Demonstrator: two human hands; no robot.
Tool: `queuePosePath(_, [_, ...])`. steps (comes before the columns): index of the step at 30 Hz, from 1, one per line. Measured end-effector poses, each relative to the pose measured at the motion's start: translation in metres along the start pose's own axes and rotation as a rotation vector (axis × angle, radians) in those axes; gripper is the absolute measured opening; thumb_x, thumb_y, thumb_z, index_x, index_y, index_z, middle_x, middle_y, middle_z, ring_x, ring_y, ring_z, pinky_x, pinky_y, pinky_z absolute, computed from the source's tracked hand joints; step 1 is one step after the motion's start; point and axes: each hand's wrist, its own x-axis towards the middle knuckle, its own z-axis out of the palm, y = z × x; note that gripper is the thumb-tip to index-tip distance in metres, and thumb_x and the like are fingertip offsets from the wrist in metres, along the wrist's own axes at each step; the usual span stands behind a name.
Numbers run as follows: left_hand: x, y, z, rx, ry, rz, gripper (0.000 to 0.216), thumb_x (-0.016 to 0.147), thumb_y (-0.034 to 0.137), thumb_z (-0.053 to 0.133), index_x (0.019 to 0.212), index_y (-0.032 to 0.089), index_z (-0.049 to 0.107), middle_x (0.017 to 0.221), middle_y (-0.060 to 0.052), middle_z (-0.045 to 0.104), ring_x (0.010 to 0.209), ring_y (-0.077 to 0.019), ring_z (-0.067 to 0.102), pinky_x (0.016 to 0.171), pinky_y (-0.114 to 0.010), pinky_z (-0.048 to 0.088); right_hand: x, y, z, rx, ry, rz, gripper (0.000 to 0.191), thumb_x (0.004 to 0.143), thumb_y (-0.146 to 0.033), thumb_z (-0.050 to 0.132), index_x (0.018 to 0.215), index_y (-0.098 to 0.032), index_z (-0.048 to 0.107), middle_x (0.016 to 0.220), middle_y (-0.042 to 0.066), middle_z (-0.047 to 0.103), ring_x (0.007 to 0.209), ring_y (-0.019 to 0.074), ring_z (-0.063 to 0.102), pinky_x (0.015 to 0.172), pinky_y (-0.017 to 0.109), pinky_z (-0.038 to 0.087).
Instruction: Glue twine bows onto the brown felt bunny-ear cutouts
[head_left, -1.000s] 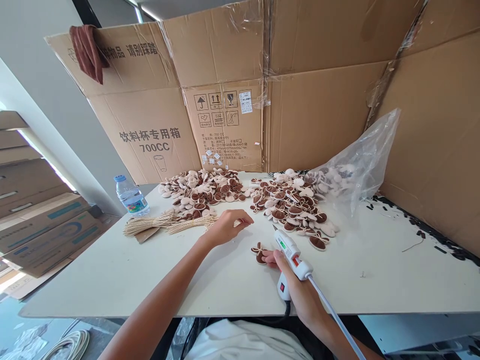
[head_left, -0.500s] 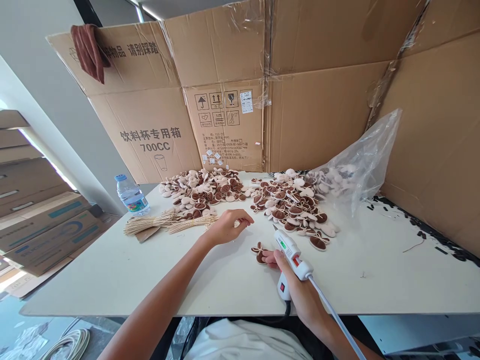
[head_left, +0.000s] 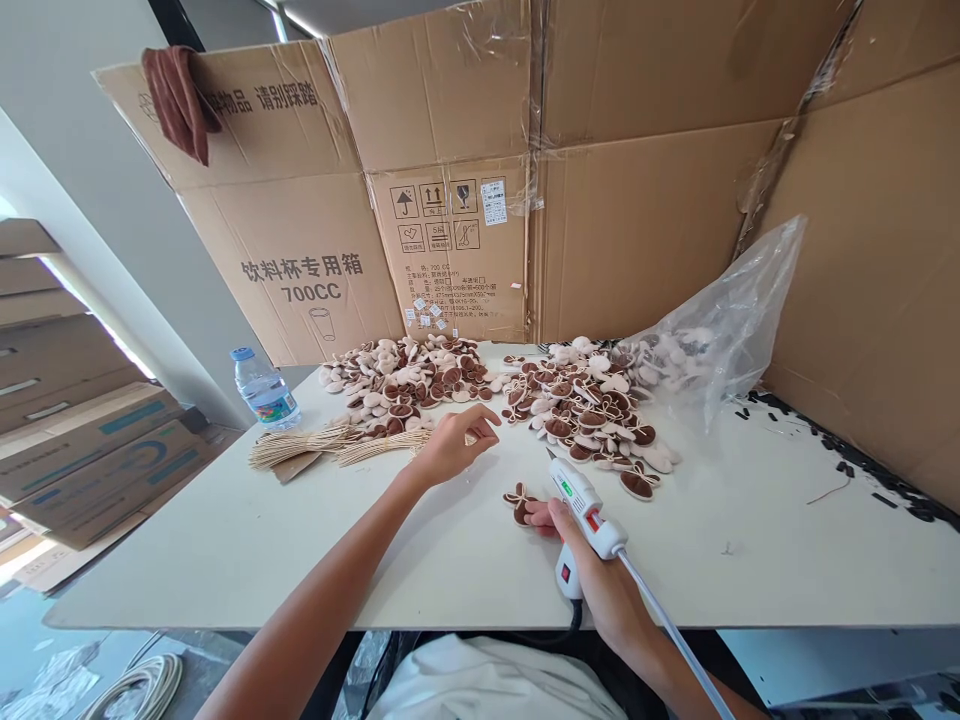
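Note:
My right hand (head_left: 581, 550) is wrapped around a white hot glue gun (head_left: 583, 508), its nozzle pointing up and to the left. Fingertips of that hand reach out past the grip to a small brown felt piece with a cord bow (head_left: 519, 503), touching or nearly touching it on the table. My left hand (head_left: 456, 445) hovers over the table, loosely curled, thumb and fingers apart with nothing visible in them. Beyond it lies a pile of brown and cream felt pieces (head_left: 420, 385). Bow-tied pieces (head_left: 592, 410) are heaped behind the glue gun.
Bundles of beige cord (head_left: 300, 447) lie on the white table (head_left: 247, 560) beside a water bottle (head_left: 266, 392). A clear plastic bag (head_left: 739, 330) with felt pieces stands at right, near scattered black bits (head_left: 847, 465). Cardboard walls (head_left: 645, 230) close off the back and right.
My left hand has shifted slightly left, and its fingers have curled more. My right hand, the glue gun and the bow piece stay where they were.

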Motion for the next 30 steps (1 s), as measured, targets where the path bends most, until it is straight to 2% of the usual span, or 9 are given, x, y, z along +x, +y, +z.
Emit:
queuePosePath(3, [0.0004, -0.0018, -0.0008, -0.029, 0.011, -0.002, 0.022, 0.089, 0.03, 0.069, 0.106, 0.021, 0.061, 0.084, -0.002, 0.074, 0.083, -0.0178, 0.073, 0.08, -0.03, 0.057, 0.0006, 0.0007, -0.0004, -0.023, 0.008, 0.014, 0.058, 0.086, -0.075, 0.058, 0.098, -0.023, 0.08, 0.119, 0.009, 0.076, 0.105, 0.0301, 0.067, 0.085, 0.035, 0.051])
queuePosePath(7, [0.0001, -0.0032, -0.0009, 0.017, 0.028, -0.005, 0.019, 0.087, 0.029, 0.072, 0.102, 0.021, 0.063, 0.078, 0.0, 0.073, 0.077, -0.0164, 0.071, 0.077, -0.029, 0.057, 0.001, 0.0014, 0.0, -0.021, 0.011, 0.0, 0.059, 0.085, -0.077, 0.058, 0.096, -0.023, 0.08, 0.118, 0.009, 0.076, 0.109, 0.0308, 0.066, 0.094, 0.038, 0.048])
queuePosePath(11, [-0.0005, -0.0054, 0.0011, 0.05, 0.034, 0.004, 0.012, 0.092, 0.028, 0.065, 0.102, 0.021, 0.067, 0.086, -0.003, 0.073, 0.082, -0.0162, 0.07, 0.079, -0.029, 0.056, 0.0006, 0.0009, 0.0006, -0.008, 0.002, -0.015, 0.06, 0.084, -0.077, 0.058, 0.096, -0.023, 0.081, 0.117, 0.01, 0.076, 0.106, 0.0315, 0.067, 0.095, 0.04, 0.047])
queuePosePath(14, [-0.0007, -0.0055, 0.0022, 0.036, 0.009, 0.019, 0.012, 0.095, 0.026, 0.061, 0.104, 0.021, 0.068, 0.091, -0.004, 0.074, 0.086, -0.016, 0.07, 0.081, -0.029, 0.056, 0.0003, 0.0009, 0.0003, -0.008, 0.004, 0.006, 0.058, 0.085, -0.076, 0.058, 0.098, -0.024, 0.08, 0.12, 0.009, 0.075, 0.109, 0.0309, 0.066, 0.096, 0.039, 0.046])
queuePosePath(21, [-0.001, -0.0021, 0.0025, 0.078, -0.007, 0.058, 0.019, 0.101, 0.025, 0.048, 0.104, 0.02, 0.066, 0.093, -0.005, 0.073, 0.086, -0.0162, 0.069, 0.076, -0.027, 0.053, 0.002, 0.0033, -0.0007, -0.032, -0.013, -0.001, 0.056, 0.088, -0.073, 0.057, 0.101, -0.024, 0.08, 0.121, 0.008, 0.075, 0.11, 0.0298, 0.065, 0.1, 0.038, 0.045])
queuePosePath(25, [-0.0005, -0.0037, 0.0034, 0.046, 0.02, 0.052, 0.015, 0.098, 0.025, 0.054, 0.111, 0.022, 0.061, 0.092, -0.004, 0.073, 0.086, -0.0169, 0.069, 0.079, -0.029, 0.054, 0.0035, 0.0054, -0.0003, 0.0, -0.023, -0.044, 0.053, 0.088, -0.072, 0.06, 0.098, -0.024, 0.08, 0.119, 0.007, 0.076, 0.112, 0.0295, 0.064, 0.101, 0.036, 0.045])
queuePosePath(30, [0.0004, -0.0052, 0.0027, 0.008, 0.051, 0.047, 0.027, 0.089, 0.026, 0.067, 0.115, 0.023, 0.057, 0.089, -0.001, 0.072, 0.082, -0.0162, 0.068, 0.081, -0.029, 0.055, 0.0035, 0.0074, -0.0009, -0.014, -0.012, -0.018, 0.053, 0.087, -0.072, 0.059, 0.097, -0.025, 0.081, 0.119, 0.007, 0.076, 0.108, 0.029, 0.066, 0.094, 0.036, 0.048])
